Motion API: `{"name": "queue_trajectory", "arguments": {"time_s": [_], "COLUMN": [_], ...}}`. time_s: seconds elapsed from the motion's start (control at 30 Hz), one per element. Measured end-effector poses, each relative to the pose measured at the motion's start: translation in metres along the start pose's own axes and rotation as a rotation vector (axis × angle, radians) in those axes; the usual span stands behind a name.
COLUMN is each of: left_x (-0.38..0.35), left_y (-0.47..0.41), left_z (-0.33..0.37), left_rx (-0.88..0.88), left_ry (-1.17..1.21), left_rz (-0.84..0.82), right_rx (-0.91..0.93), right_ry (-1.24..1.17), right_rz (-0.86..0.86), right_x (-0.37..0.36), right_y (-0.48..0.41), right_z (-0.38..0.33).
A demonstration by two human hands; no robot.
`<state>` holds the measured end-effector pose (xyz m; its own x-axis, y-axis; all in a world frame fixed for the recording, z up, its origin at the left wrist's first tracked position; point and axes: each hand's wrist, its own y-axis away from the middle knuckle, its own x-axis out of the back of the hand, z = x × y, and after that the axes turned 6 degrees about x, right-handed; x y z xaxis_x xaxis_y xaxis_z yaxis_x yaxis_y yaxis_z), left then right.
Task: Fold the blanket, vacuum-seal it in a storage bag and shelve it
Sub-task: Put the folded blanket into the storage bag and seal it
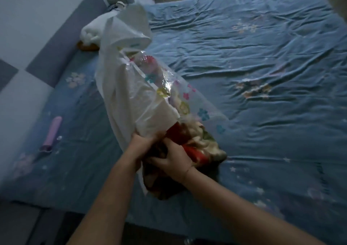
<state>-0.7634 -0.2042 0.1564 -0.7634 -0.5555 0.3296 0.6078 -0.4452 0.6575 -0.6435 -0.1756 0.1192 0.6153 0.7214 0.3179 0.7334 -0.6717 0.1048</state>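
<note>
A folded blanket in red, brown and cream lies on the blue bed sheet, partly inside a clear storage bag printed with small coloured flowers. The bag stands up and leans toward the far left, its upper part empty and crumpled. My left hand grips the bag's edge at its mouth. My right hand holds the near end of the blanket, fingers curled around the fabric. The blanket's far end is hidden inside the bag.
A lilac hand pump lies on the sheet near the left bed edge. A white rolled pillow or plush sits at the headboard. The right half of the bed holds only wrinkled sheet.
</note>
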Motion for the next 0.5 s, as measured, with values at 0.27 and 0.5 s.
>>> {"name": "queue_trajectory", "arguments": {"time_s": [0.27, 0.5], "left_x": [0.084, 0.108], "left_y": [-0.019, -0.013], "left_z": [-0.101, -0.127], "left_rx": [-0.086, -0.147], "left_ry": [-0.004, 0.097], "left_rz": [0.159, 0.075], "right_rx": [0.196, 0.176], "right_ry": [-0.052, 0.509], "right_rz": [0.385, -0.129], "right_x": [-0.03, -0.058], "right_y": [0.019, -0.022], "right_z": [0.005, 0.037]}}
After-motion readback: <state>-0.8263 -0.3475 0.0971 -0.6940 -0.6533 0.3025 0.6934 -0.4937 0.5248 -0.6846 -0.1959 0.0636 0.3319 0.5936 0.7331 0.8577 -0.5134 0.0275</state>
